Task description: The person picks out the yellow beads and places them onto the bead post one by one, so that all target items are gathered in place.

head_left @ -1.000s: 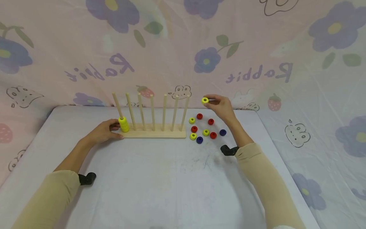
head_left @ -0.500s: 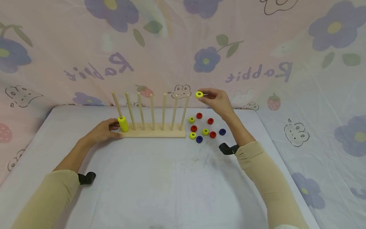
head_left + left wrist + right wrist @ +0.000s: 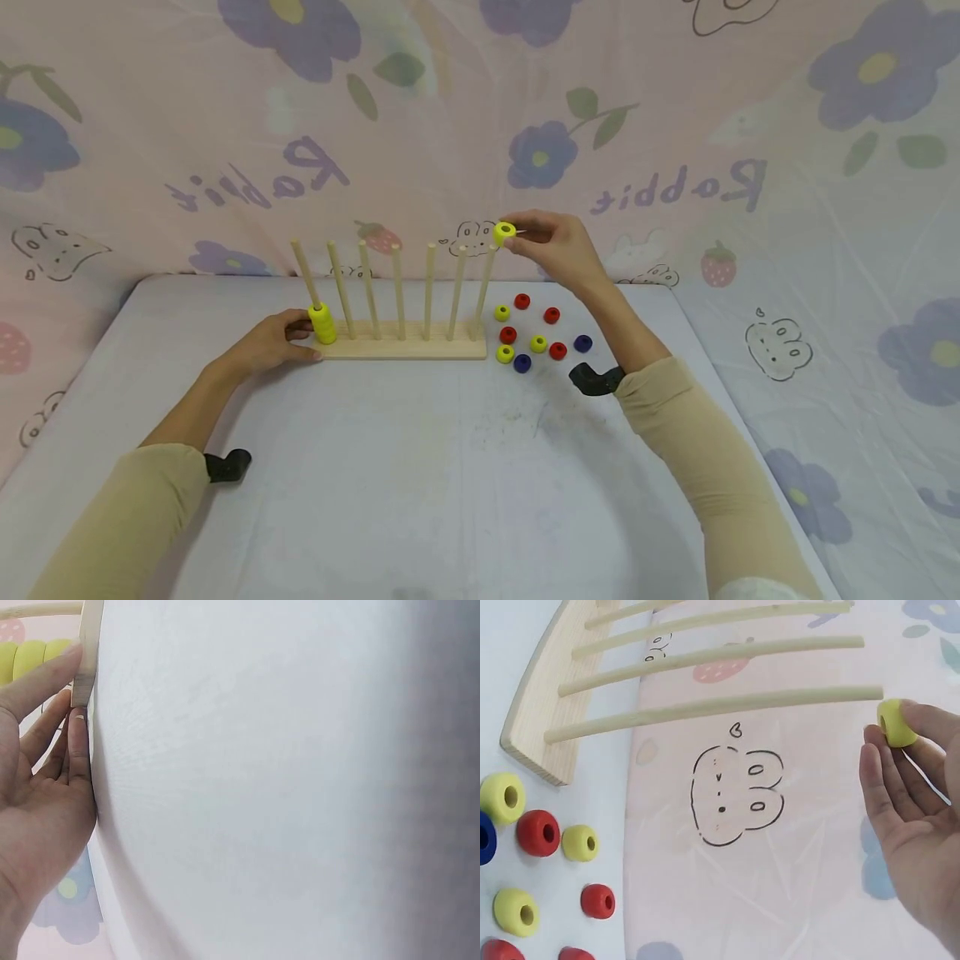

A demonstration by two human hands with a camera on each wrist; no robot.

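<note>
A wooden peg rack (image 3: 405,350) with a row of several upright pegs stands toward the back of the table. Several yellow beads (image 3: 322,325) are stacked on its leftmost peg. My left hand (image 3: 262,343) holds the left end of the base, thumb at the front edge; the left wrist view shows the fingertips against the base's end (image 3: 84,682). Raised at the right, my right hand (image 3: 558,250) pinches a yellow bead (image 3: 897,724) between thumb and fingers. That bead is right by the tip of the rightmost peg (image 3: 780,699).
Loose red beads (image 3: 558,351), yellow beads (image 3: 538,343) and blue beads (image 3: 583,343) lie scattered on the white table (image 3: 420,467) right of the rack. A patterned curtain (image 3: 450,125) hangs close behind the table's back edge.
My right hand has moved up and left with the yellow bead, from above the loose beads to the rightmost peg's tip. The left hand and the rack have stayed in place.
</note>
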